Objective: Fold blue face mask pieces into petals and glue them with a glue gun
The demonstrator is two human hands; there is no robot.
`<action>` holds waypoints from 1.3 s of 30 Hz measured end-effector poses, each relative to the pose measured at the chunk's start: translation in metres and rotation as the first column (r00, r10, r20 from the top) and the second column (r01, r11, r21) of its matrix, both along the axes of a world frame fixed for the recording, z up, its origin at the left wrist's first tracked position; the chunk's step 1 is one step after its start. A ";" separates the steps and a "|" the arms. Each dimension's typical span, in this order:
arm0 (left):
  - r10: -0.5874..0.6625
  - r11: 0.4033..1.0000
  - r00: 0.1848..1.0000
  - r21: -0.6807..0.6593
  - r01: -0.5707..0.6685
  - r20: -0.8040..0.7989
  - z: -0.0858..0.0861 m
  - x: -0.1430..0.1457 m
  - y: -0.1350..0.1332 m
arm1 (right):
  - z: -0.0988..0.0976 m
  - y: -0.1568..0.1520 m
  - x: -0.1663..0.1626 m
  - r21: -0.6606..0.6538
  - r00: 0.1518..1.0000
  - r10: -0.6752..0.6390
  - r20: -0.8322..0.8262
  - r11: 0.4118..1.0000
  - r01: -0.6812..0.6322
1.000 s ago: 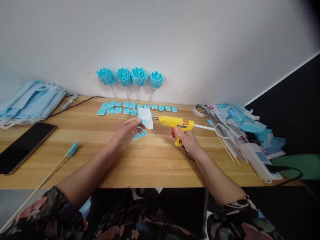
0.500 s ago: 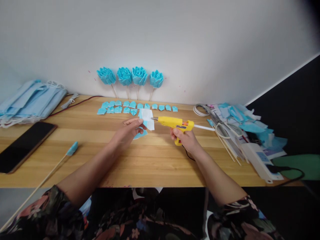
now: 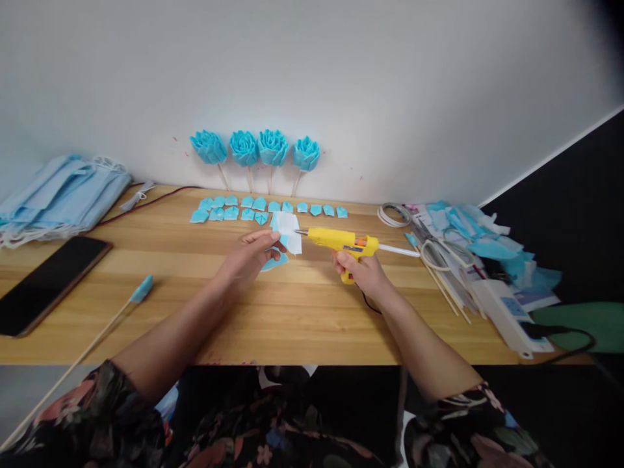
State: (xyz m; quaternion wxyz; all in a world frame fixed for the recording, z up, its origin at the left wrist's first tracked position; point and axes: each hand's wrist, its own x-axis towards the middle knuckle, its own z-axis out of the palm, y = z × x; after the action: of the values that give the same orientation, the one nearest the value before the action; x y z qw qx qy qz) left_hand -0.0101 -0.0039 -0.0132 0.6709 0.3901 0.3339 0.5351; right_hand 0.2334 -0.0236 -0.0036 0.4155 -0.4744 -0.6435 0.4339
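Observation:
My left hand (image 3: 256,252) pinches a partly folded piece of white and blue mask fabric (image 3: 291,233) above the table. My right hand (image 3: 361,270) is wrapped round the handle of a yellow hot glue gun (image 3: 336,239), a white glue stick (image 3: 400,250) poking from its back. The gun's metal nozzle is at the white face of the fabric; whether it touches I cannot tell. Under my left fingers lies another blue fabric piece (image 3: 274,262). Behind it, several folded blue petals (image 3: 231,212) lie in rows.
Several blue fabric flowers on sticks (image 3: 244,148) lean on the wall. At left are stacked masks (image 3: 63,195), a phone (image 3: 51,283) and a blue-tipped stick (image 3: 112,320). Tape rolls (image 3: 394,214), scissors (image 3: 441,252), fabric scraps (image 3: 487,237) and a power strip (image 3: 509,318) crowd the right.
Almost nothing differs. Both hands, the fabric and the glue gun keep the same places; the whole view has shifted very slightly.

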 end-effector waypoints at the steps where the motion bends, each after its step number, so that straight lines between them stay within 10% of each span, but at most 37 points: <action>1: -0.001 1.000 1.000 0.002 0.001 0.000 0.000 0.000 0.000 | 0.000 0.000 0.000 -0.002 1.000 0.001 0.006 1.000 -0.001; 17: 0.060 0.998 0.996 -0.025 -0.058 0.072 0.015 0.000 -0.003 | -0.001 -0.002 0.005 -0.029 0.980 0.093 -0.177 0.995 -0.100; 39: 0.065 0.997 0.996 -0.042 -0.063 0.065 0.013 0.000 -0.001 | 0.002 -0.003 0.001 0.015 0.997 0.075 -0.010 0.997 -0.075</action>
State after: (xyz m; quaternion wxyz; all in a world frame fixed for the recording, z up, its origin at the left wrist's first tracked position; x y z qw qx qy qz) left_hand -0.0100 -0.0054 -0.0004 0.6718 0.3477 0.3342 0.5623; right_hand 0.2349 -0.0266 -0.0018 0.4056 -0.4445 -0.6620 0.4469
